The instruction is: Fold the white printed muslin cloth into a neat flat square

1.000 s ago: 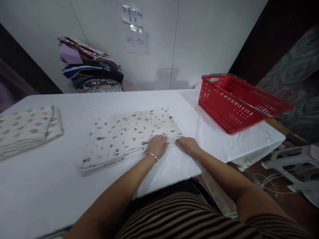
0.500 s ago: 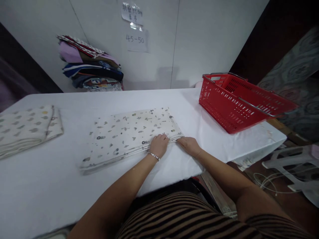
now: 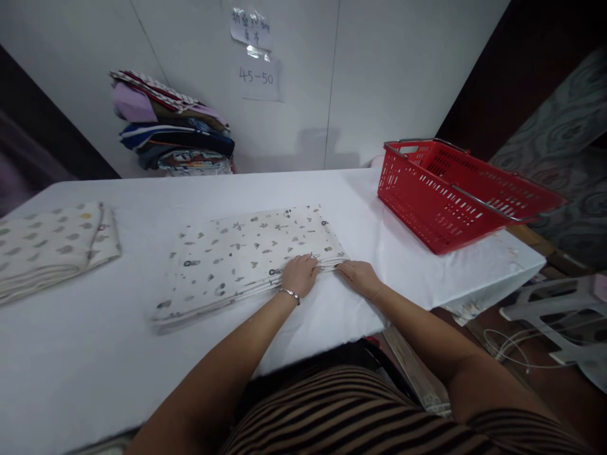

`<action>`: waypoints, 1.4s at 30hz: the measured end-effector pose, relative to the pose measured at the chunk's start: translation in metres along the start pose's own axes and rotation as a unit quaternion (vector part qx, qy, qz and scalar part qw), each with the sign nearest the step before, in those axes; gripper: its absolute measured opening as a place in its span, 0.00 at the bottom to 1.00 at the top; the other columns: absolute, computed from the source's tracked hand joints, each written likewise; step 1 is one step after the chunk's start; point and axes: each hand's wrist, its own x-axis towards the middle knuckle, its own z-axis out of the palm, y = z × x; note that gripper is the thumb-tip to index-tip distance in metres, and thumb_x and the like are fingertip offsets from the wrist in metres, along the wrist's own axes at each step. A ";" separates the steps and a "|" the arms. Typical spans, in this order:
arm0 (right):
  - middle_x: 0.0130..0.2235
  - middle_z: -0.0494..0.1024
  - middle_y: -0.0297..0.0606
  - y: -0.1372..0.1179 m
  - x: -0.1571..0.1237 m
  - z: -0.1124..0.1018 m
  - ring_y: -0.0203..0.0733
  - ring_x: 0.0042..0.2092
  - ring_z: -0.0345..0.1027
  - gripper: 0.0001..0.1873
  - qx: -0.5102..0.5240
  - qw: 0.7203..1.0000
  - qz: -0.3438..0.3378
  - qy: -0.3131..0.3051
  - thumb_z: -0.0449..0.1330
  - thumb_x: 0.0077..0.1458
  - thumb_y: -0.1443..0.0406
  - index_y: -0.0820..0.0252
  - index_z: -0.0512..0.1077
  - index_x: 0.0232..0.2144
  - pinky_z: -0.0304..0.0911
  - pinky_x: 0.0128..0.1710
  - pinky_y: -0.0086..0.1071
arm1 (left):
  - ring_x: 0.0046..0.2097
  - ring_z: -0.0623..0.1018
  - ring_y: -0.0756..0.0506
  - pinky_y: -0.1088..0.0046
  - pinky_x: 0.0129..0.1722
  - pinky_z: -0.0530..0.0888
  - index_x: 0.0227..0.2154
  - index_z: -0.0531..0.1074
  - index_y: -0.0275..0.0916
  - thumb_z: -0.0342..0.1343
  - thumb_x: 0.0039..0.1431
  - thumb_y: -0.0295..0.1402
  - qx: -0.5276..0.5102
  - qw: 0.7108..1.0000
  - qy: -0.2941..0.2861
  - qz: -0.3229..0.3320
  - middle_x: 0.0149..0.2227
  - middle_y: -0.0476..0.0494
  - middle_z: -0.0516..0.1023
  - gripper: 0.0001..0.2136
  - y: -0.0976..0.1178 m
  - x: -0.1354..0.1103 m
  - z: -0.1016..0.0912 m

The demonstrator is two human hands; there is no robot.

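Observation:
A folded cream cloth with small printed figures (image 3: 237, 256) lies flat on the white table (image 3: 142, 360) in front of me. My left hand (image 3: 300, 276), a bracelet on its wrist, rests on the cloth's near right edge with fingers curled over the layers. My right hand (image 3: 359, 277) is right beside it at the cloth's near right corner, its fingertips pinching the edge. Both hands are closed on the same folded edge.
A red plastic basket (image 3: 455, 196) stands at the table's right end. A second folded patterned cloth (image 3: 47, 246) lies at the left. A stack of folded fabrics (image 3: 171, 133) sits against the wall, under paper notes (image 3: 256, 57). White cables and a plastic frame lie on the floor at right.

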 end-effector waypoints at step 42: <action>0.38 0.79 0.35 0.002 -0.007 -0.010 0.40 0.36 0.72 0.13 0.115 0.980 0.154 0.047 0.52 0.57 0.65 0.54 0.72 0.43 0.62 0.34 0.29 | 0.50 0.68 0.41 0.59 0.47 0.63 0.38 0.74 0.41 0.49 0.59 0.36 0.014 0.997 0.001 0.070 0.55 0.43 0.67 0.10 0.036 0.027 0.019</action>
